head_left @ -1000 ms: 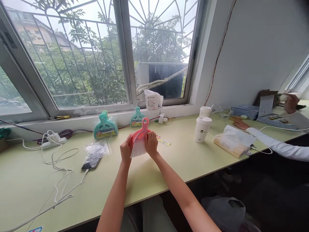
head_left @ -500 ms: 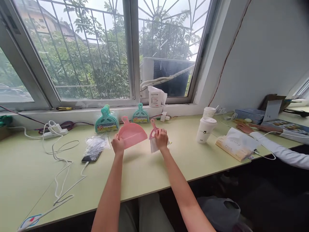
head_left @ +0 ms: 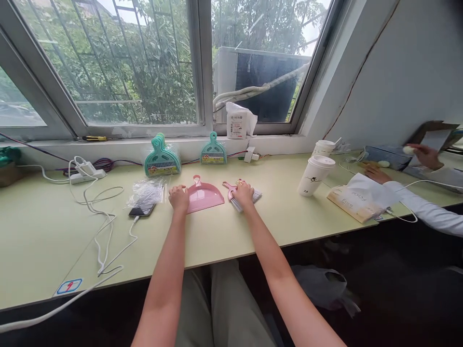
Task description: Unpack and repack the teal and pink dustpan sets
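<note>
Window side: a stack of teal dustpan sets [head_left: 162, 157] and one single teal set [head_left: 213, 150] stand against the sill.
Counter left: a phone [head_left: 142, 210] on its cable, beside clear plastic bags [head_left: 147, 191]; a white power strip [head_left: 87, 172].
Counter right: two paper cups [head_left: 314, 174], a tissue pack [head_left: 356, 198].
Far right: another person's sleeve [head_left: 423, 210].

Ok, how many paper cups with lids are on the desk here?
2. One lidded cup stands right of the brush under the right hand; the second cup stands behind it, near the wall. Another could be hidden behind the co-worker's clutter.
</note>
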Demonstrator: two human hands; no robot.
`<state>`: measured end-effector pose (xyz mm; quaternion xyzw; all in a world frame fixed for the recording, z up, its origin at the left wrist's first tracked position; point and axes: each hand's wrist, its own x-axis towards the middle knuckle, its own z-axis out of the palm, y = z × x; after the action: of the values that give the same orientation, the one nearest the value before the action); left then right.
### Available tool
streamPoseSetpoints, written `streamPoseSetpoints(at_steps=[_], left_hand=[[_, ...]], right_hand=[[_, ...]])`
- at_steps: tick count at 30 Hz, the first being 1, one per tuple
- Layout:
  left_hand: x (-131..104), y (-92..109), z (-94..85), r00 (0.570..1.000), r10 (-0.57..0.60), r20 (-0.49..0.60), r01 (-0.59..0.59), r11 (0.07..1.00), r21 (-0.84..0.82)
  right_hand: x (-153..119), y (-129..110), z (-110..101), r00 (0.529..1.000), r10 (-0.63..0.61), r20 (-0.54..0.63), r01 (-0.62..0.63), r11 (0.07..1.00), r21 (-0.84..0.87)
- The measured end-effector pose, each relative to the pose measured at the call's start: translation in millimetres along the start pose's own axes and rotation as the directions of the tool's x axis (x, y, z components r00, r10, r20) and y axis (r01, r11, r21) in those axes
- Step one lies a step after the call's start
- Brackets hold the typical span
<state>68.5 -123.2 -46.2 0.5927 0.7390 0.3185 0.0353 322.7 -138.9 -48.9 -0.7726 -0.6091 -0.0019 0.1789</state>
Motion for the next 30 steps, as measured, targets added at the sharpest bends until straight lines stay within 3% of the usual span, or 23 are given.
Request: streamPoseSetpoints(at_steps=[4, 7, 9, 11, 13, 15, 16, 17, 18, 21, 23, 25, 28, 30], left_hand=[[-0.4, -2.6, 0.8, 0.997, 0.001, 0.079, -0.005, 0.999, 0.053], [1.1, -4.7, -0.7, 0.993, -0.023, 0.119, 0.013, 0.997, 0.077], [1.0, -3.7, -1.9, 0.990, -0.033, 0.135, 0.022, 0.996, 0.083], [-2.7, 1.5, -1.7, 0.980, 0.033, 0.196, -0.042, 0.998, 0.041], [-11.2, 12.2, 0.3, 0.917, 0.221, 0.331, -0.197, 0.975, -0.103], [-22.5, 26.6, 2.9, 0.784, 0.450, 0.427, -0.351, 0.890, -0.292], [-27.8, 33.8, 3.8, 0.731, 0.531, 0.429, -0.406, 0.843, -0.352], [-32.2, 39.9, 4.2, 0.709, 0.576, 0.406, -0.448, 0.813, -0.372], [-35.1, 44.3, 4.2, 0.721, 0.596, 0.353, -0.481, 0.798, -0.363], [-34.1, 44.7, 4.6, 0.823, 0.561, 0.091, -0.525, 0.812, -0.255], [-27.9, 36.4, 8.7, 0.843, 0.537, -0.036, -0.531, 0.818, -0.221], [-21.6, 26.6, 16.6, 0.831, 0.556, -0.015, -0.538, 0.796, -0.277], [-17.8, 18.6, 27.8, 0.796, 0.597, 0.101, -0.521, 0.761, -0.386], [-19.5, 19.4, 29.4, 0.799, 0.593, 0.099, -0.542, 0.781, -0.308]], right_hand=[[-1.9, -0.4, -3.8, 0.998, 0.056, 0.023, -0.056, 0.998, -0.006], [-1.3, 0.5, -9.3, 0.997, 0.071, -0.022, -0.070, 0.996, 0.051], [-2.2, -1.5, -14.5, 0.997, 0.043, -0.066, -0.033, 0.988, 0.151], [-5.6, -7.0, -18.8, 0.996, -0.028, -0.082, 0.048, 0.965, 0.259], [-11.5, -15.1, -20.1, 0.990, -0.130, -0.051, 0.139, 0.945, 0.297], [-17.8, -22.8, -17.8, 0.976, -0.217, 0.005, 0.207, 0.939, 0.273], [-20.2, -25.7, -15.7, 0.970, -0.243, 0.024, 0.229, 0.939, 0.255], [-21.8, -27.6, -13.1, 0.966, -0.257, 0.034, 0.242, 0.940, 0.241], [-22.5, -28.6, -10.5, 0.965, -0.260, 0.034, 0.245, 0.941, 0.233], [-21.0, -27.7, -4.1, 0.968, -0.249, 0.015, 0.239, 0.941, 0.240], [-19.2, -26.8, -1.6, 0.969, -0.246, 0.006, 0.237, 0.938, 0.255], [-18.4, -27.4, -0.6, 0.968, -0.249, -0.004, 0.242, 0.933, 0.266], [-18.7, -29.6, -0.5, 0.961, -0.275, 0.006, 0.261, 0.921, 0.287], [-19.0, -30.8, -0.6, 0.954, -0.299, 0.029, 0.274, 0.907, 0.319]])
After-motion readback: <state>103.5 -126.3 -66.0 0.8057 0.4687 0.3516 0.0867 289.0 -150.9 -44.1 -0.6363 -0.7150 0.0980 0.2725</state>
